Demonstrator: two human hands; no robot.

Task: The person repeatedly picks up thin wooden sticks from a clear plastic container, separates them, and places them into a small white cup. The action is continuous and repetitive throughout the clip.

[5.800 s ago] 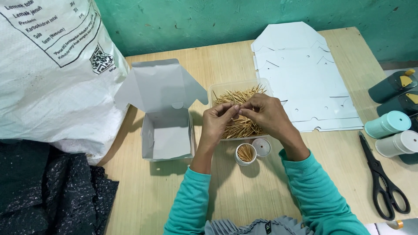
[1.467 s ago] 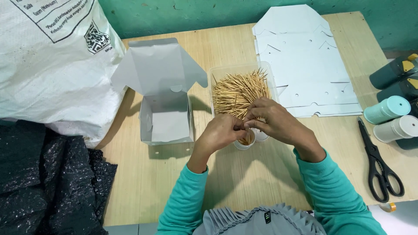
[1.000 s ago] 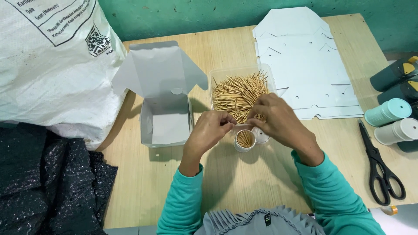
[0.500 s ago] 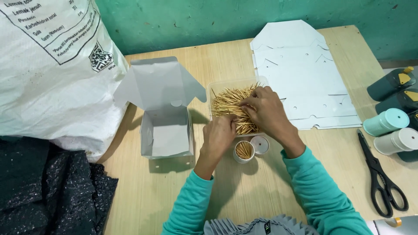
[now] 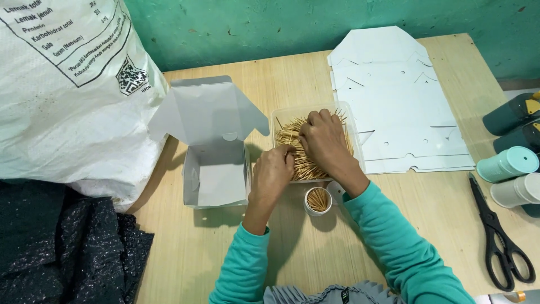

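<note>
A clear plastic tray (image 5: pixel 354 130) full of wooden toothpicks (image 5: pixel 291 137) sits at the middle of the wooden table. My right hand (image 5: pixel 323 139) lies palm down in the toothpicks, fingers curled into the pile. My left hand (image 5: pixel 273 171) rests at the tray's near left corner, its fingertips pinched on a few toothpicks. Just in front of the tray stands a small round white container (image 5: pixel 317 201), upright and filled with toothpicks. Its white lid (image 5: pixel 336 191) lies beside it, partly hidden by my right wrist.
An open white cardboard box (image 5: pixel 215 174) stands left of the tray. Flat white box blanks (image 5: pixel 394 101) lie at the back right. Black scissors (image 5: pixel 500 236) and several thread cones (image 5: pixel 509 163) are at the right edge. A large white sack (image 5: pixel 67 95) and black plastic (image 5: pixel 56 247) fill the left.
Both hands left the small container, where they held toothpicks over its mouth, and moved up into the tray. The right hand now digs in the pile.
</note>
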